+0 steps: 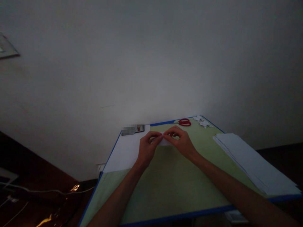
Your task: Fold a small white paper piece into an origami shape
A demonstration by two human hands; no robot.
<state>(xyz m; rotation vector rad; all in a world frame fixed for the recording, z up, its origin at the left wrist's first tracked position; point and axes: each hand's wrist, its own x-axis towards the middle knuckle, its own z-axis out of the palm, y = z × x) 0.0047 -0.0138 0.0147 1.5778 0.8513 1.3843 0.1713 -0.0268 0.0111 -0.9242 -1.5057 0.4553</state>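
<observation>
A small piece of white paper (165, 142) is held up over the table, its top edge pinched between both hands. My left hand (149, 145) closes thumb and forefinger on it from the left. From the other side, my right hand (180, 141) pinches it too, and the fingertips of both hands nearly meet. The fingers hide part of the paper, so I cannot tell how it is folded. Left of my left hand, a white sheet (125, 154) lies flat on the table.
The pale green table (180, 183) has blue edging and stands against a grey wall (151, 63). Red-handled scissors (184, 122) lie at the back, beside white paper scraps (202, 121). A phone (139, 128) rests at the back left. Stacked white paper (255, 164) covers the right side.
</observation>
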